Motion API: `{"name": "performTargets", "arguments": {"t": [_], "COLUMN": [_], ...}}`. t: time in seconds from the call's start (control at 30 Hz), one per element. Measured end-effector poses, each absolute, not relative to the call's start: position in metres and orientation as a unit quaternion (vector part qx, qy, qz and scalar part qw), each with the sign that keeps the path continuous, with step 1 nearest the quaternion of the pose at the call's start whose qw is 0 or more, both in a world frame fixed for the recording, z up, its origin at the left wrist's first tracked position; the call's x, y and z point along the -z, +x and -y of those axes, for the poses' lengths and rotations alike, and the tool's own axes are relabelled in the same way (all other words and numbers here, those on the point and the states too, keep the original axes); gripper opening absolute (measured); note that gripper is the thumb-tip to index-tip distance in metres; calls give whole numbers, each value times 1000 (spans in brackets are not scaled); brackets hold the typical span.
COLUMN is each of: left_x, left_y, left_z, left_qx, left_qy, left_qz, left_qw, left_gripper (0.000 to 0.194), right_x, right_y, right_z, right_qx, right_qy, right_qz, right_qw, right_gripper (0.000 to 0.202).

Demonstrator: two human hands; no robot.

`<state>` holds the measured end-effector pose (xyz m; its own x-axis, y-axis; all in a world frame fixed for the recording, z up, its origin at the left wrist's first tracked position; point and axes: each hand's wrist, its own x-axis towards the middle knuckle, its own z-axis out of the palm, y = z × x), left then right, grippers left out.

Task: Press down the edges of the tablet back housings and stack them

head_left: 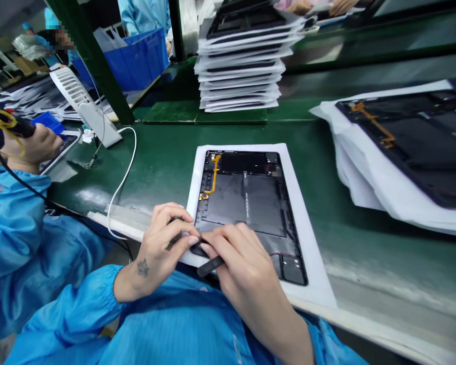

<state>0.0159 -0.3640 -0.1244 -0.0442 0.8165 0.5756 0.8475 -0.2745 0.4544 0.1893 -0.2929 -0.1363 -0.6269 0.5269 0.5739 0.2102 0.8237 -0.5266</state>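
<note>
Opened tablet (247,203) lying back-up on white sheet (307,223) at near edge of green worktop (163,162). Left hand (163,248) pinching at tablet's near-left corner, fingers closed narrow. Right hand (243,263) gripping dark slim tool (210,265), tip at same corner. Judged step: working small part at that corner; next calls for steady, light pressure. Stack of sheeted tablets (243,61) at far edge, another pile (403,147) at right edge. Co-worker's hand (30,144) at left, blue bin (137,61) beyond.
</note>
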Motion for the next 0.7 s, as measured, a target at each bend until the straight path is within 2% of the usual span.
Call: {"name": "performTargets", "arguments": {"t": [0.07,0.27,0.5,0.7], "left_x": [123,120,116,116], "left_y": [12,6,9,1], "left_z": [365,371,370,373], "left_qx": [365,284,256,254], "left_qy": [-708,-757,-787,-783], "left_qz": [604,583,544,547], "left_qw": [33,77,139,151], "left_gripper": [9,8,9,7], "right_x": [137,141,141,143], "right_y": [194,204,202,200], "right_z": [293,292,294,294], "right_qx": [-196,-179,-152,-130], "right_qy": [-199,-147,-141,-141], "right_qz": [882,911,927,930], "right_qw": [381,340,312,313], "right_gripper": [19,28,38,33]}}
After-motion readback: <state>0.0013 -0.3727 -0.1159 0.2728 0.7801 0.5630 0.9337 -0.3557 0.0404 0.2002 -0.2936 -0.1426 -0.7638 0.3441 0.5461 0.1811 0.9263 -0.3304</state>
